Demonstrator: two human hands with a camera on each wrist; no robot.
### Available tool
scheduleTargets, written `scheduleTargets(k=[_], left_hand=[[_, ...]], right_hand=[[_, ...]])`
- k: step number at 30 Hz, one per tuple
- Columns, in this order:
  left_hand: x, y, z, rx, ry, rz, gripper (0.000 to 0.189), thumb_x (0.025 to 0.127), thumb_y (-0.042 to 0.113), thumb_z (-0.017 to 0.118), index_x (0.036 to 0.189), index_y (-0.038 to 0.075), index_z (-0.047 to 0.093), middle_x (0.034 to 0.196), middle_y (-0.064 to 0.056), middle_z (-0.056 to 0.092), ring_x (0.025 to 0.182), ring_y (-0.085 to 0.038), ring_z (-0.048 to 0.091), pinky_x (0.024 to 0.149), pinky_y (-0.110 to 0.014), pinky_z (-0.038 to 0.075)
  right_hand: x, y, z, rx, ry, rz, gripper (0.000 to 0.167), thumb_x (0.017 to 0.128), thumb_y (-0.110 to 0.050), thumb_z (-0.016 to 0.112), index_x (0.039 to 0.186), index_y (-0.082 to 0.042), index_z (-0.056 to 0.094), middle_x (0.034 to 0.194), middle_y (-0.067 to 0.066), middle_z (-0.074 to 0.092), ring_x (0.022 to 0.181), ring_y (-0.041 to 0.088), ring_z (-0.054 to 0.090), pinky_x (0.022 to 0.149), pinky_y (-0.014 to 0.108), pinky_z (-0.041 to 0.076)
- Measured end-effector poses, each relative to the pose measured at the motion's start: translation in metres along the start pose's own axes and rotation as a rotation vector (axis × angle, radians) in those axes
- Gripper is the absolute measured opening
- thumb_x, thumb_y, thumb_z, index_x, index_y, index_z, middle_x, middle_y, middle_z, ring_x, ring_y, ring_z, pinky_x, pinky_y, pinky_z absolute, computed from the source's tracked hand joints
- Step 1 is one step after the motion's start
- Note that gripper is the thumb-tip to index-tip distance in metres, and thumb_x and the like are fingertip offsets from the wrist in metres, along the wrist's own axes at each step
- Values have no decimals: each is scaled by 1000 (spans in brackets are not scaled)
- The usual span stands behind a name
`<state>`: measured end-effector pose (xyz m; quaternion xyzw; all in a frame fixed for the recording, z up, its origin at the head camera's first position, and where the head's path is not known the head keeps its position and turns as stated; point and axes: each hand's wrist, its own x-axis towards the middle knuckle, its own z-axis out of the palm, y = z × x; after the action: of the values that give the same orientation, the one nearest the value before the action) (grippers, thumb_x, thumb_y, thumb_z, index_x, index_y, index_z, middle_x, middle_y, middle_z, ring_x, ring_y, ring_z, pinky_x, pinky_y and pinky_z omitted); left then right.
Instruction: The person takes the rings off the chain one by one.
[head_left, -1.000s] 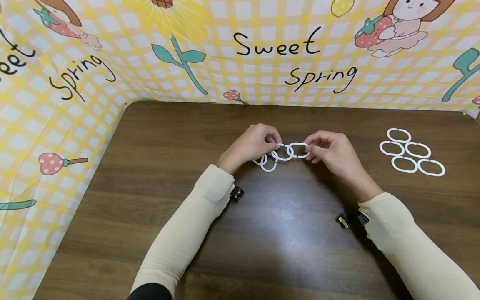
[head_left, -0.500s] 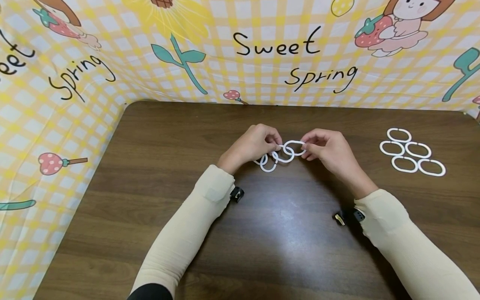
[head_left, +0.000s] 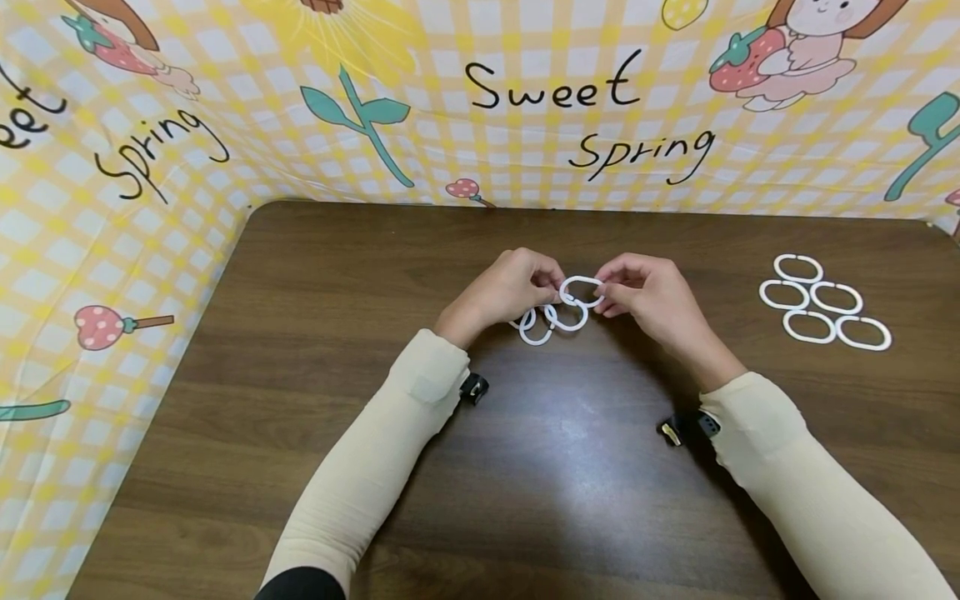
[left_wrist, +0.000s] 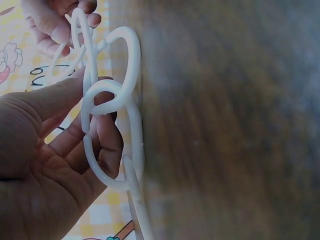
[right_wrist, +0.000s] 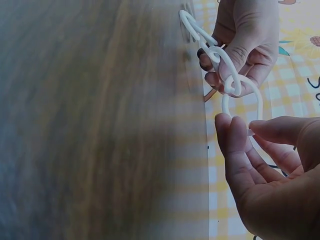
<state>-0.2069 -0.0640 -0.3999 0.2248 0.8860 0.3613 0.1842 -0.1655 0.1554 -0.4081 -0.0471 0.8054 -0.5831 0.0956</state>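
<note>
Right hand (head_left: pixel 651 293) is shifting left, pinching the end link (head_left: pixel 582 278) of the white chain (head_left: pixel 570 328) near the surface (head_left: pixel 360 275)'s far edge, left hand (head_left: pixel 512 285) clamping its neighbour, probably working that joint, next likely needing steady grips, loose links (head_left: pixel 811 295) lying toward the far-right corner, backdrop (head_left: pixel 525 50) reading "Sweet Spring".

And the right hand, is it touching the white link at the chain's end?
Touching. The right wrist view shows it: the right hand pinches the white link, whose near end sits squeezed between the fingers.
</note>
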Motion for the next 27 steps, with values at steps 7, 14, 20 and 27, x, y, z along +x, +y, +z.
scheduleTargets(k=[7,14,20,27], left_hand=[[0,0,0,15,-5,29,7,95,6,74,96,11,80,85,-1,75,74,-9,60,69,-21,46],[0,-1,-1,21,-7,45,8,96,6,73,96,11,80,86,-1,75,76,-9,60,69,-21,47],[0,-1,-1,18,-21,39,9,96,7,73,95,13,80,87,0,75,76,-10,61,69,-22,47],[0,-2,-1,26,-38,35,6,97,11,75,94,13,80,86,2,75,75,-9,60,68,-22,47]], right_hand=[[0,-2,2,45,1,2,15,97,6,65,109,14,66,88,12,71,70,8,70,67,23,61],[1,-2,4,62,0,-8,15,97,6,65,109,15,66,90,12,71,70,8,70,67,23,61],[2,-1,5,47,2,-16,14,97,6,65,109,14,67,94,18,70,71,8,70,68,23,61],[3,-2,5,53,15,-31,14,97,6,65,108,15,66,88,11,71,70,7,70,68,23,61]])
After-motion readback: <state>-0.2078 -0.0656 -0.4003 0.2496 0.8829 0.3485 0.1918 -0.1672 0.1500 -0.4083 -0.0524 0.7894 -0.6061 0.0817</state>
